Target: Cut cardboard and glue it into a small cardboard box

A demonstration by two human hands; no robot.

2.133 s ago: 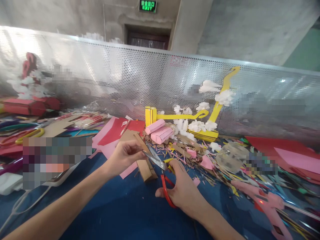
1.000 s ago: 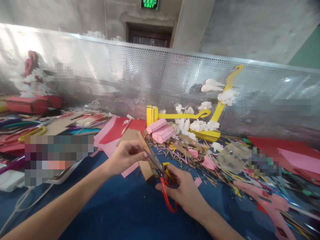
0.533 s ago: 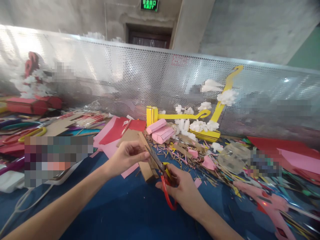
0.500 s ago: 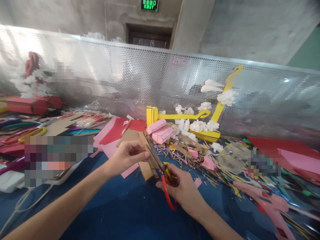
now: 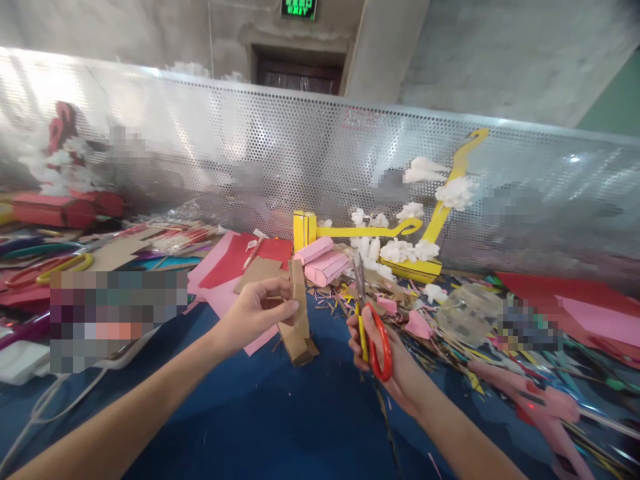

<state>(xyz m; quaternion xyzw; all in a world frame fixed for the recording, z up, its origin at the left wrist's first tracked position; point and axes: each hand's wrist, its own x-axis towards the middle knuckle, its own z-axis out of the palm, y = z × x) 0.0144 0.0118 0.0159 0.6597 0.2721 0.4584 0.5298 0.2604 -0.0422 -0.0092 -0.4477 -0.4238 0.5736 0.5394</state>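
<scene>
My left hand [image 5: 265, 307] pinches a narrow folded strip of brown cardboard [image 5: 299, 293] between thumb and fingers, above the blue tabletop. The strip's lower end reaches down over a brown cardboard piece [image 5: 295, 340]. To the right, my right hand [image 5: 385, 347] is closed around the scissors [image 5: 373, 337], which have one red and one yellow handle loop. Their blades point up and away, apart from the cardboard. Just beyond the hands lie pink folded paper blocks [image 5: 327, 263].
Paper and cardboard scraps [image 5: 400, 320] are strewn right of centre. A pink glue gun [image 5: 540, 403] lies at the right. Yellow paper shapes with white fluffy pieces [image 5: 410, 267] stand before a perforated metal screen [image 5: 310, 147]. A white cable [image 5: 40, 407] runs along the left.
My right hand has moved right with the scissors, taking the blades away from the cardboard and turning them upward. My left hand has stayed nearly in place, the strip tilting more upright.
</scene>
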